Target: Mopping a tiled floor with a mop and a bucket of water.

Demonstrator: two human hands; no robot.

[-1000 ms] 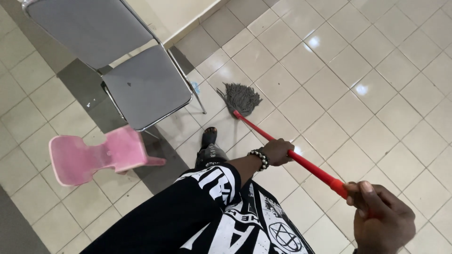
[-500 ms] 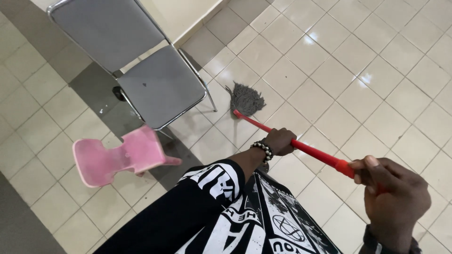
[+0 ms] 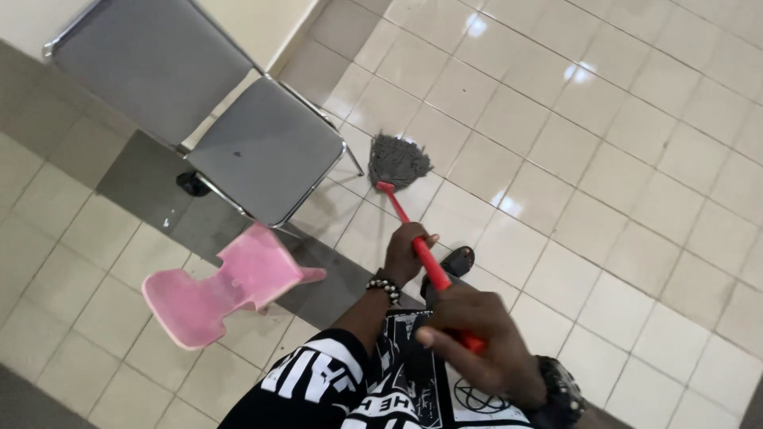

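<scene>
I hold a mop with a red handle (image 3: 401,213) in both hands. My left hand (image 3: 405,254), with a beaded bracelet at the wrist, grips the handle partway down. My right hand (image 3: 477,338) grips the handle's upper end, close to my body. The grey string mop head (image 3: 395,159) rests on the pale floor tiles, just beside the front right leg of a grey chair (image 3: 266,147). My foot in a dark sandal (image 3: 455,262) shows below the handle.
The grey metal-framed chair stands against a cream wall (image 3: 238,20) at the upper left. A small pink plastic chair (image 3: 226,290) lies tipped over on the floor left of me. Glossy beige tiles (image 3: 620,159) stretch to the right.
The mop handle has swung from a slant towards the right to nearly straight ahead. My right hand has come in front of my body. The mop head sits a little closer to the grey chair.
</scene>
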